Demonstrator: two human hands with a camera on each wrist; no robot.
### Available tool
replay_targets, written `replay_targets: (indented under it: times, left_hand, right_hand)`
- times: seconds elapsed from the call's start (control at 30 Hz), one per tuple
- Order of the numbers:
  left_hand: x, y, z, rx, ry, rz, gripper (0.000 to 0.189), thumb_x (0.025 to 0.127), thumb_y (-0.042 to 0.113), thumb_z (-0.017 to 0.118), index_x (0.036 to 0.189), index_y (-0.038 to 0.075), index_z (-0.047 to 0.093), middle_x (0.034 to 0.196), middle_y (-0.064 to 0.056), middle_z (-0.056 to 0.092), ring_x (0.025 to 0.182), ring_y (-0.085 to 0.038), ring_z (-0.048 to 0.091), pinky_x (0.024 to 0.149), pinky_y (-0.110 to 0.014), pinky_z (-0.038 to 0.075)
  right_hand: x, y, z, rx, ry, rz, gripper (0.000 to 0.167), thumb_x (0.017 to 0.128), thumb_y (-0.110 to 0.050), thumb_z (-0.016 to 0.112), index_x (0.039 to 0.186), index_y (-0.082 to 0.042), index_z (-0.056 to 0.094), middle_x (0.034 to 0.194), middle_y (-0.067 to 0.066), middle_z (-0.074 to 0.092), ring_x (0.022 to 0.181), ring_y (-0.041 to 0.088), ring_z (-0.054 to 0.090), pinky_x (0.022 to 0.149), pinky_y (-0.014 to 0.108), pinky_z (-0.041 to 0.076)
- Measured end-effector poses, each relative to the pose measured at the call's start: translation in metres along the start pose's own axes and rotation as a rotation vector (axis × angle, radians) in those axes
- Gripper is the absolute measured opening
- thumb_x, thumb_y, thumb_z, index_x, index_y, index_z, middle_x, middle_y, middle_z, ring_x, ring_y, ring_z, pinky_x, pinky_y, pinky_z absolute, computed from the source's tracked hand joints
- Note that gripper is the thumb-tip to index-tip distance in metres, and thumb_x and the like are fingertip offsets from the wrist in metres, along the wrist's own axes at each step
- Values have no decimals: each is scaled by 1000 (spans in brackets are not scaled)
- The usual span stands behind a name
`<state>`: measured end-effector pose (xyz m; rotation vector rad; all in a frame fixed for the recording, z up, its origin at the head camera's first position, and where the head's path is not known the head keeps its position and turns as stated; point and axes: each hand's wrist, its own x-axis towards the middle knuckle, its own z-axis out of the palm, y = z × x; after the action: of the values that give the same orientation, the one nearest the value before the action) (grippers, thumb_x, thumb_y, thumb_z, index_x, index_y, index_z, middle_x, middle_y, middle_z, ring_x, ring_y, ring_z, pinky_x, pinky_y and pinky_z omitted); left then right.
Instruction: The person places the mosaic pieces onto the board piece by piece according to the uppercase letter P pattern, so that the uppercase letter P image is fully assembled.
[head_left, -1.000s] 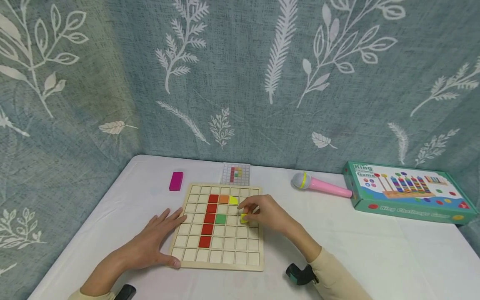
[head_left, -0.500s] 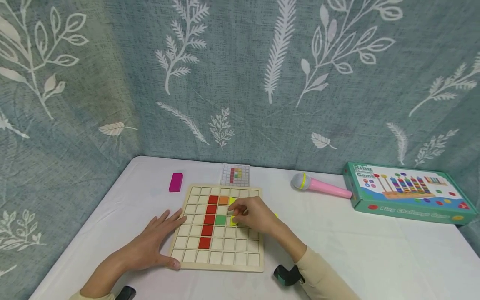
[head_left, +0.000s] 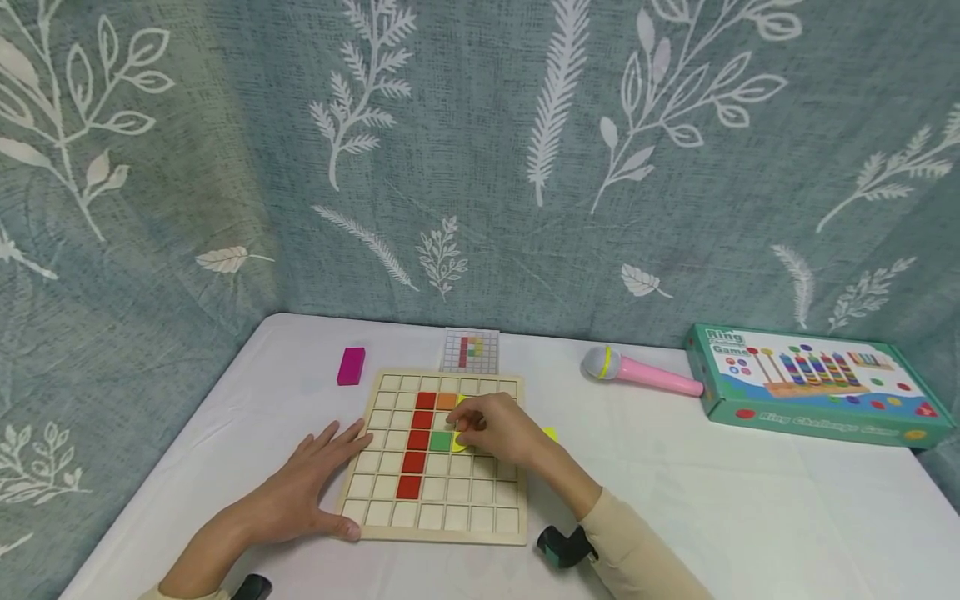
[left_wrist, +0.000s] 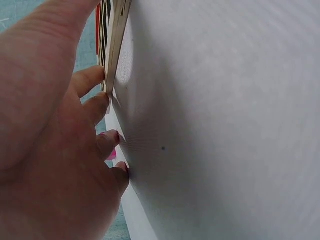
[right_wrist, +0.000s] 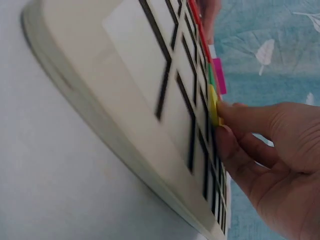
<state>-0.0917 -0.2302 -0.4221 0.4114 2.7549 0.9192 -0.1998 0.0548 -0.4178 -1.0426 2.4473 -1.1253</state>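
A wooden grid board (head_left: 442, 532) lies on the white table, with a column of red tiles (head_left: 415, 440), an orange tile (head_left: 446, 402) and a green tile (head_left: 441, 441) in its squares. My right hand (head_left: 498, 429) pinches a yellow tile (right_wrist: 213, 106) with a rounded edge between thumb and finger, just right of the green one. Another yellow tile (head_left: 461, 400) beside the orange tile is mostly covered by that hand. Fingers spread, my left hand (head_left: 292, 492) rests along the board's left edge, thumb at the near corner.
Behind the board lies a pattern card (head_left: 470, 351). A magenta block (head_left: 351, 367) sits at the far left. A yellow piece (head_left: 551, 434) shows on the table behind my right wrist. Farther right are a pink toy microphone (head_left: 645, 372) and a green game box (head_left: 817, 383).
My right hand has carried the yellow tile leftward across the board, up to the green tile. A yellow piece on the table has come into sight. The left hand stays in place.
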Motion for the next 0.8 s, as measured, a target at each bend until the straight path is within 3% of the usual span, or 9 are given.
replay_targets:
  times: [0.43, 0.8]
  left_hand:
    - [1, 2, 0, -4, -11, -28, 111, 56, 54, 87, 148, 11, 42, 159, -16, 27, 146, -46, 8, 114, -68, 6]
    - [2, 1, -1, -8, -17, -24, 112, 56, 55, 87, 148, 10, 42, 158, -17, 27, 145, -47, 9, 114, -68, 7]
  right_hand:
    - [-6, 0, -7, 19, 11, 4, 16, 91, -4, 67, 106, -4, 72, 89, 1, 68, 82, 9, 61, 74, 21, 54]
    - [-38, 21, -40, -22, 74, 57, 16, 92, -5, 67, 107, -4, 72, 93, -1, 68, 86, 11, 61, 75, 25, 56]
